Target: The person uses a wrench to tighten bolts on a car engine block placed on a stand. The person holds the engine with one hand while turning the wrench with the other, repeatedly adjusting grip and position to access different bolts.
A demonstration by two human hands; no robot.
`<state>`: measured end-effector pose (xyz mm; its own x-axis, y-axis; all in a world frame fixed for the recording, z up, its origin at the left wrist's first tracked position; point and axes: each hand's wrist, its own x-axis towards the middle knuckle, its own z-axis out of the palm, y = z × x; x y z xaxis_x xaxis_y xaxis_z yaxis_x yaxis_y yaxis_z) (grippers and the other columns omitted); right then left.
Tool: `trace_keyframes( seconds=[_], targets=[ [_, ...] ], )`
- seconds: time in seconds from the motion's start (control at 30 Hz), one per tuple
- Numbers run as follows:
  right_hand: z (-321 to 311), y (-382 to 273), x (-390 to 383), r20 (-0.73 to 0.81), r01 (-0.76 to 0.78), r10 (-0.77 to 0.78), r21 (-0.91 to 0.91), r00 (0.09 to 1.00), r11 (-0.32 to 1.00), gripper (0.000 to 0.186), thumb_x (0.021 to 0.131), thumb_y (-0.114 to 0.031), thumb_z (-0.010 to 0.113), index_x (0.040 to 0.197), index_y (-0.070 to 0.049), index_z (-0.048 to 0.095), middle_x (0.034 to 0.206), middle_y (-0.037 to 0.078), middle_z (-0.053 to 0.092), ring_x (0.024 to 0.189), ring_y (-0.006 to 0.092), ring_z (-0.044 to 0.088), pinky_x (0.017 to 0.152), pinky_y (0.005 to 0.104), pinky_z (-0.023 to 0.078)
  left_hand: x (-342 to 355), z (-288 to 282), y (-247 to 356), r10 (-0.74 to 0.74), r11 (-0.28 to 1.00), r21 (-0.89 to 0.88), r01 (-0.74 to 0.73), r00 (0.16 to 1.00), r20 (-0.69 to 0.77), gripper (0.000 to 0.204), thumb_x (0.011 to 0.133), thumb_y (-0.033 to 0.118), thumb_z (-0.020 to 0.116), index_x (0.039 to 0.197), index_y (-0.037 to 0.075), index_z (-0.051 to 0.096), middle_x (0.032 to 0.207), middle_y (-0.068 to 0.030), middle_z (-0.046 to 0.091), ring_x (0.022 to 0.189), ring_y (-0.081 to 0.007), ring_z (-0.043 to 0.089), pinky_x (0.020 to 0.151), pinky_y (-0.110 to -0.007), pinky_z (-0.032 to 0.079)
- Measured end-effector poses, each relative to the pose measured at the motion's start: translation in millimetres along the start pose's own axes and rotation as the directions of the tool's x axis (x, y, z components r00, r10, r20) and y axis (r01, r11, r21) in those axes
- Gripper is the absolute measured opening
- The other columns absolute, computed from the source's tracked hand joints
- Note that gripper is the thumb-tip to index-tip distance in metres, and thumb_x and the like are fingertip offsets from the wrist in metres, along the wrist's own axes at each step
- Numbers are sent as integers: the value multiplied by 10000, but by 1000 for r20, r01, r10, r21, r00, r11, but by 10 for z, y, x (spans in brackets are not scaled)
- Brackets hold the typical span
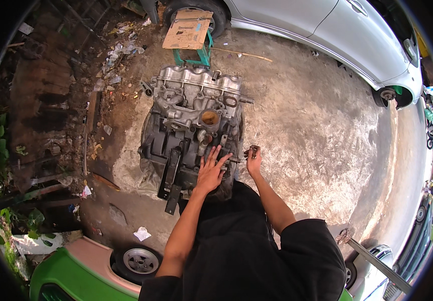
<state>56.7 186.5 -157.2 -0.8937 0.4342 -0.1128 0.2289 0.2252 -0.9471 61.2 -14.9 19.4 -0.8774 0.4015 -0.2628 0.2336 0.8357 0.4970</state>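
A car engine stands on the ground in front of me, with a silver ribbed cover along its far top. My left hand lies on the engine's near right part, its fingers spread over the dark metal. Just off the engine's right side, my right hand is closed, with its fingers curled around something small and dark that I cannot make out. Black metal brackets stick out toward me, left of my left hand. A round opening with a brownish inside shows above it.
Beyond the engine, a cardboard-topped green stool carries a few tools. A silver car stands at the far right, a green vehicle behind me on the left. Litter and planks lie along the left. A thin stick rests on the concrete.
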Motion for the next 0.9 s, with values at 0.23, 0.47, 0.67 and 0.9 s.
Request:
trace_keyframes(
  seconds=[0.23,0.47,0.67,0.9],
  targets=[
    [-55,-33,466,79,-85,83,20,993,996,242,1031,-214,555,1045,25,594,750,98,693,656,131,625,595,297,481,5,-30,10,-14,1000,-12,14,999,29,748,914,134,683,1529,388,339,1678,-3,84,1547,-232,84,1201,-594,192],
    [-63,-593,697,284,7,70,-260,956,966,472,1021,-362,540,827,56,641,708,265,624,700,429,636,658,458,478,11,-39,4,-19,1000,-17,19,999,37,727,925,149,677,1523,390,341,1677,-2,80,1545,-235,89,1196,-601,198],
    [-23,-597,930,302,-42,108,-217,947,975,526,1028,-379,455,850,83,632,819,351,608,884,513,606,761,516,461,14,-30,-1,-15,1000,-12,15,999,35,728,926,156,679,1525,387,336,1677,-6,80,1546,-238,83,1192,-605,205],
    [150,-505,1102,249,40,39,-305,968,951,328,968,-241,530,930,76,610,921,360,628,941,518,613,812,563,480,14,-21,-13,-20,1000,4,19,999,49,736,919,153,683,1526,385,339,1677,-9,88,1547,-243,84,1184,-602,224]
  ],
)
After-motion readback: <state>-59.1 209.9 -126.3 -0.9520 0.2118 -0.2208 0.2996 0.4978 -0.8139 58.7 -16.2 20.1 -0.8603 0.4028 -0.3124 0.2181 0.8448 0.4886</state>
